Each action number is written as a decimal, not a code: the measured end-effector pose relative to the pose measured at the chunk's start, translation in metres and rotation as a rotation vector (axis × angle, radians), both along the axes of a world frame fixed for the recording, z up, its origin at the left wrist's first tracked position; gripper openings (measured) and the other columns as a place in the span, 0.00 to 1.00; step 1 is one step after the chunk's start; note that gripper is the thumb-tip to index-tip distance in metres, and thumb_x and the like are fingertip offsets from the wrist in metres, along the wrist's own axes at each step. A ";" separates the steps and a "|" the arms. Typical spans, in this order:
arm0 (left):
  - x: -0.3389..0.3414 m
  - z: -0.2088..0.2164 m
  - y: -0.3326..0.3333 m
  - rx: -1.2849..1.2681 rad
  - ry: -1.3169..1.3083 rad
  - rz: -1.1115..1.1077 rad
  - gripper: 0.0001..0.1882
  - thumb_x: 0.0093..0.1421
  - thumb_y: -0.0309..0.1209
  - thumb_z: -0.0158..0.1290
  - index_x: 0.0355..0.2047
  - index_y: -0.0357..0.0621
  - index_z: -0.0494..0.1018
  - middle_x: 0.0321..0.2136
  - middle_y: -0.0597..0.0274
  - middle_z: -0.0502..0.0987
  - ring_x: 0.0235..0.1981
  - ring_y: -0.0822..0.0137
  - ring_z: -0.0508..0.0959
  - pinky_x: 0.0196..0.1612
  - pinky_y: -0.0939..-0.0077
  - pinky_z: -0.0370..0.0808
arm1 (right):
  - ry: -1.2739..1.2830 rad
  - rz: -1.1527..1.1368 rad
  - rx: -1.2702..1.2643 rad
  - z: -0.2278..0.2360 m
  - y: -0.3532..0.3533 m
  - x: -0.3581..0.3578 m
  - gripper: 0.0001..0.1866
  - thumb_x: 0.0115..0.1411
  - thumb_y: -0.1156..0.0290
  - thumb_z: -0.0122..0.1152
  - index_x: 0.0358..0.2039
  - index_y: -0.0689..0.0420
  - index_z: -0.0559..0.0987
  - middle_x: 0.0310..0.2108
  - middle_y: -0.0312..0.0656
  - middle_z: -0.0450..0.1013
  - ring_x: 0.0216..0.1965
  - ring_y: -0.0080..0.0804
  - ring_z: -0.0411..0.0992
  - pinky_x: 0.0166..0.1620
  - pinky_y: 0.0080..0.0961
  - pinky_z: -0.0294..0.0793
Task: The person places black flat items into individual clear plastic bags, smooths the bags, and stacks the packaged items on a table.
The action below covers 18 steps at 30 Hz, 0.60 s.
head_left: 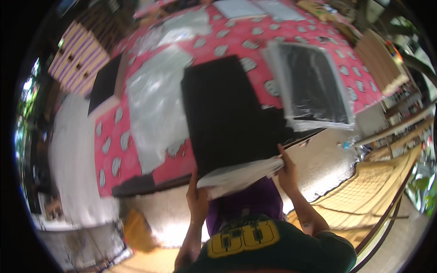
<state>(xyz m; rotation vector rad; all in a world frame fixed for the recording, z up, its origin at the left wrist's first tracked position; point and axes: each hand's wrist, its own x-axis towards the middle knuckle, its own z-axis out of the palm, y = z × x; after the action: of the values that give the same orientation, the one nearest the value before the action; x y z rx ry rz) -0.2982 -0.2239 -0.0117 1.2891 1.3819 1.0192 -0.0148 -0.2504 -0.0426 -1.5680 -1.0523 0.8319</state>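
Observation:
A flat, folded black garment (223,113) lies in front of me, its near end at the table's edge. Whitish clear plastic, apparently a bag (241,177), shows along that near end; how far it reaches round the cloth is unclear. My left hand (197,195) grips the plastic at its left corner, thumb pointing forward. At the right corner, my right hand (287,170) is closed on the plastic too. More black cloth (275,123) bunches just right of the garment. A loose clear plastic bag (159,100) lies flat to the left.
Black items in clear bags form a stack (314,82) at the right. The pink patterned tablecloth (107,145) covers the table. A black-topped box (107,86) stands at the left edge, and a cardboard box (380,61) at the far right. White sheets (239,9) lie at the back.

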 end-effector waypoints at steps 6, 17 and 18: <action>0.001 0.008 -0.010 0.067 0.000 0.095 0.23 0.56 0.19 0.44 0.54 0.32 0.67 0.25 0.65 0.75 0.22 0.79 0.69 0.25 0.85 0.66 | 0.224 -0.066 0.042 0.024 -0.002 0.003 0.25 0.52 0.90 0.45 0.51 0.60 0.71 0.35 0.38 0.71 0.34 0.20 0.69 0.38 0.18 0.70; -0.093 0.048 0.028 0.192 -0.766 -0.182 0.20 0.58 0.36 0.53 0.49 0.44 0.65 0.40 0.48 0.75 0.45 0.53 0.75 0.48 0.58 0.74 | 0.913 0.766 0.358 0.128 0.007 0.046 0.25 0.55 0.65 0.62 0.50 0.62 0.67 0.47 0.43 0.67 0.48 0.30 0.70 0.51 0.26 0.67; -0.100 0.060 0.036 0.281 -0.827 -0.215 0.22 0.58 0.35 0.52 0.52 0.42 0.63 0.44 0.48 0.72 0.48 0.54 0.72 0.51 0.57 0.70 | 0.881 0.735 0.377 0.146 0.010 0.044 0.33 0.53 0.56 0.63 0.53 0.64 0.66 0.50 0.45 0.65 0.51 0.34 0.68 0.54 0.30 0.64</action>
<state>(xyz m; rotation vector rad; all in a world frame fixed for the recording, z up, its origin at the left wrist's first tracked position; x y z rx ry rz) -0.3987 -0.1882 0.0486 0.9897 0.4751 1.4077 0.0294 -0.2400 0.1035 -0.3514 -1.0070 1.5178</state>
